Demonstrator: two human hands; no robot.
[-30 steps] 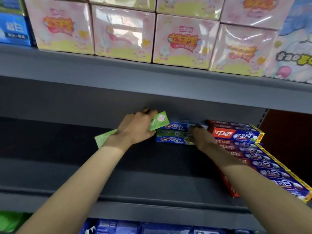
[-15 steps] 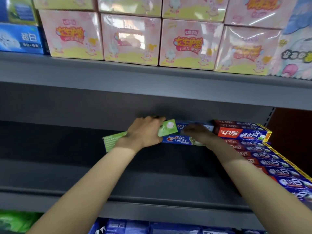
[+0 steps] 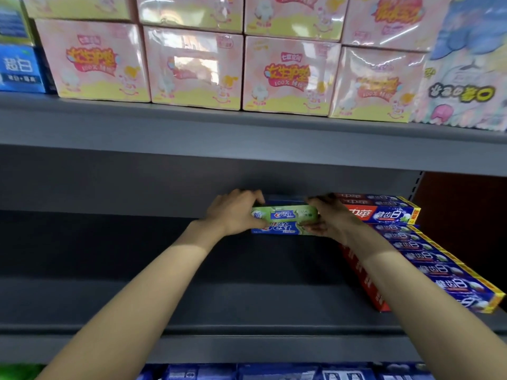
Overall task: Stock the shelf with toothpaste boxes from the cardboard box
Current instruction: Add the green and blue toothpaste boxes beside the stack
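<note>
Grip: my left hand (image 3: 233,212) and right hand (image 3: 330,218) each curl round an end of one green box (image 3: 285,215), fingers over the top, thumbs under; it lies level between them.
Front of shelf: the grey shelf (image 3: 192,294) under my forearms carries nothing I can see in its near and left part, so I judge most of the stocking remains.
Right side: a red-and-blue row (image 3: 428,256) runs from the front edge back to the wall, two layers deep at the far end; that section looks finished.
Back of shelf: the green box sits on top of a blue box (image 3: 277,229), just beside the red-and-blue row, at the rear wall. Whether it rests fully or hangs in my grasp, I cannot tell.
Stage: a new stack just begun, two boxes high in my estimate.
Supply: the cardboard box is out of view; what it yet holds is unknown.
Above: pink packs (image 3: 192,67) fill the upper shelf.
</note>
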